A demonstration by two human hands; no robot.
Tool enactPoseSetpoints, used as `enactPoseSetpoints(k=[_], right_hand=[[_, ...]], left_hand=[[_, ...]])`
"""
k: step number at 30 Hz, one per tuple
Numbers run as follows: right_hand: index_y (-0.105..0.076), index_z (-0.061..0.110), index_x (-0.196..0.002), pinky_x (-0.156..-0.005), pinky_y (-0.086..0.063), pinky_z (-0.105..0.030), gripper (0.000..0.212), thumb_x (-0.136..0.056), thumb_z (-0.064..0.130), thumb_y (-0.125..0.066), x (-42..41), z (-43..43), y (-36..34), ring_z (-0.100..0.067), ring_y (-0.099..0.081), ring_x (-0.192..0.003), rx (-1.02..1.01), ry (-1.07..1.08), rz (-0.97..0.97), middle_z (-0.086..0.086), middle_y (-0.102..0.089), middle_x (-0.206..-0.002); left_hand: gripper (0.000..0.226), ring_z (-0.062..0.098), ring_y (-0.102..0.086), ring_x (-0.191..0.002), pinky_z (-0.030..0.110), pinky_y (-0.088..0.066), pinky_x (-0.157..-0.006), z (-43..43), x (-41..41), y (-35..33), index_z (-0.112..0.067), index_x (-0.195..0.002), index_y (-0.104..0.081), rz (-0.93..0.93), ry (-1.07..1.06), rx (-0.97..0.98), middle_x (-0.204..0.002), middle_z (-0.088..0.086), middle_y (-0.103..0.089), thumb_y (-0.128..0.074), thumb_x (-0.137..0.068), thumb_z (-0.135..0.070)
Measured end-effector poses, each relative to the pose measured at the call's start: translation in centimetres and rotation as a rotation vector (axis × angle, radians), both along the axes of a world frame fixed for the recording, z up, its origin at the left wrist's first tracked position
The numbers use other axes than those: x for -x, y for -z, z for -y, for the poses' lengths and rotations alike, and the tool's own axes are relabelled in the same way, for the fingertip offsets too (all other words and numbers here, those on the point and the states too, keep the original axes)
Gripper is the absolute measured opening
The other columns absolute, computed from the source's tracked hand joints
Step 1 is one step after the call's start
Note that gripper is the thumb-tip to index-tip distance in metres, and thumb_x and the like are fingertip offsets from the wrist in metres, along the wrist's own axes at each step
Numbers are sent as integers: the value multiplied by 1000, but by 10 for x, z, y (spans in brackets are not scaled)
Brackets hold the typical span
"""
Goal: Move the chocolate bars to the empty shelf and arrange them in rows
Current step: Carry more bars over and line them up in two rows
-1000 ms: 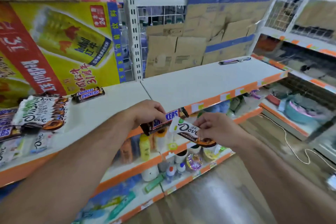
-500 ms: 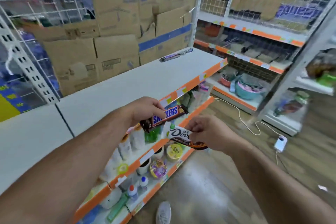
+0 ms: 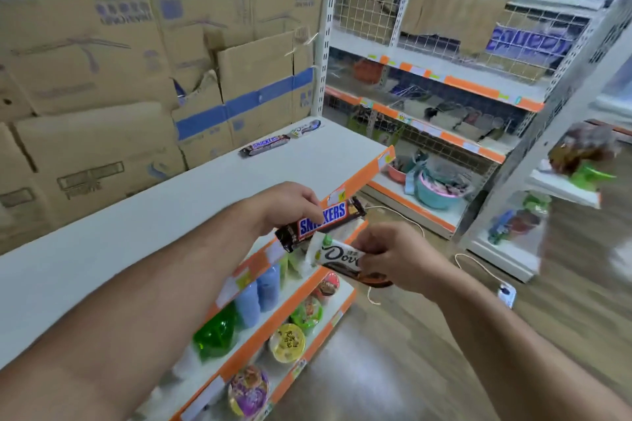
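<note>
Cardboard boxes (image 3: 102,79) are stacked along the left, right behind the white shelf (image 3: 119,243). Toward the shelf's far end a Snickers bar (image 3: 265,144) lies flat by the boxes, with a Dove bar (image 3: 306,128) just past it, pretty much end to end. Out over the orange front edge, the person's left hand (image 3: 290,205) has its fingers curled round another Snickers (image 3: 321,220), tilted up to the right. Just below that, the right hand (image 3: 400,260) pinches a second Dove (image 3: 338,258) by one end. The held bars are really close, can't tell if they touch. Further right a teal basin (image 3: 437,195) sits on a low shelf.
</note>
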State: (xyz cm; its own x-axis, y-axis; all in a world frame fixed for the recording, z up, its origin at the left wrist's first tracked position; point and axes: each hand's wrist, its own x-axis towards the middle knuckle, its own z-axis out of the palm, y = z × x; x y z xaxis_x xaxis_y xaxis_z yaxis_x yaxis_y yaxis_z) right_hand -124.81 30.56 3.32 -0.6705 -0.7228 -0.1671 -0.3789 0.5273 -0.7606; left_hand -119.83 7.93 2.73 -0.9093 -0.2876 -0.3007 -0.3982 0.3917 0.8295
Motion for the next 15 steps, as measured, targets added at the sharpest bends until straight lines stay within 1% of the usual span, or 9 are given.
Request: enactPoseSetpoints(k=[2,4,6,9,11,13,15], right_hand=[[-69,25,-76,-57,-52,-25,24,-71,2,-67,30,5,1,-6,-65,-60,-8,-34,-5,6,-73,-71],[-68,28,-75,-57,-52,-23,24,-73,4,-68,63,11,1,-6,-66,-63,-14,-76,-21,7,-73,-73],[-67,27,-75,-57,-51,-21,23,-75,4,-68,98,18,3,-6,-66,-63,-19,-127,-17,5,-73,-75],[-68,19,-82,-65,-54,-33,21,-76,0,-66,148,28,7,-16,-68,-68,-21,-205,15,-3,-74,-78],[-69,17,-84,-68,-55,-39,20,-76,-1,-66,180,35,5,-23,-69,-72,-40,-274,-5,-5,-74,-78],[-68,19,-80,-67,-55,-39,20,-76,-1,-66,209,42,1,-21,-69,-69,-54,-338,-18,-4,-74,-76],[-68,22,-79,-63,-54,-33,20,-76,3,-68,236,53,-2,-15,-69,-68,-69,-397,-34,1,-74,-75]], left_hand=[[10,14,-61,-63,23,-41,-53,3,27,2,-15,-79,-70,4,-24,10,-71,1,-67,-75,-70,-13],[9,14,-62,-62,21,-43,-50,7,53,4,-17,-77,-71,7,-64,3,-72,2,-68,-75,-70,-13],[10,14,-63,-60,21,-44,-48,11,78,7,-17,-76,-70,12,-127,-16,-73,4,-69,-75,-70,-11],[11,14,-63,-59,20,-45,-48,16,107,10,-18,-75,-70,26,-227,-35,-73,4,-69,-75,-72,-9],[11,15,-64,-58,20,-47,-48,18,122,9,-15,-77,-69,40,-287,-79,-72,6,-69,-74,-74,-5],[10,17,-63,-60,23,-48,-51,20,134,7,-12,-79,-69,56,-333,-116,-72,7,-68,-73,-75,-3],[11,17,-63,-60,24,-48,-52,22,144,5,-12,-77,-68,58,-391,-140,-69,6,-67,-72,-76,-3]])
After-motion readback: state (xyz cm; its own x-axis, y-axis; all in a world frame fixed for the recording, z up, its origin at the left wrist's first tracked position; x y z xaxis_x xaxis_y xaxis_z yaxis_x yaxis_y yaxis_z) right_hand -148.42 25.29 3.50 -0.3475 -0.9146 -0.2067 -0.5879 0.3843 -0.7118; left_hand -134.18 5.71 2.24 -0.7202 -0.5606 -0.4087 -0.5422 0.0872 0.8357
